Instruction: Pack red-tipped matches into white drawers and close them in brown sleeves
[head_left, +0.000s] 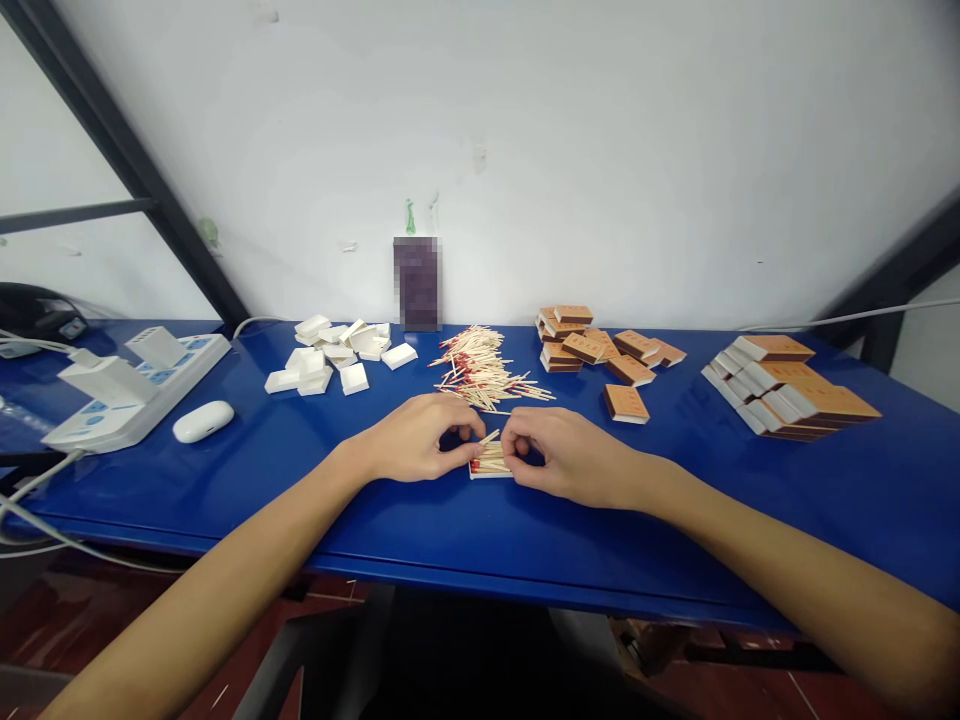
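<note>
Blue and glossy, the tabletop (420, 530) runs across the frame against a white wall (637, 150), with a power strip (142, 428) and a rounded white case (202, 422) at the left. At the centre, a small white tray (491, 476) lies flat between the two hands, red-tipped matches inside it and a few sticks tilted up over the rest. The left hand (424, 437) has its thumb and index fingers brought close together at the tray's left end, beside the tilted sticks; whether they grip one, I cannot tell. The right hand (570, 455) curls over the right end, fingers bent inward, their tips too hidden to show a pinch.

This tray looks partly or wholly filled, its matches not yet lying level. Much seems left: a loose match pile (476, 365) sits just above centre, and white trays (326, 350) lie jumbled left of it. Orange matchboxes (628, 403) are scattered right of centre, their contents unclear. Farther right, a neat stack (787, 390) of similar boxes appears to be the finished portion.
</note>
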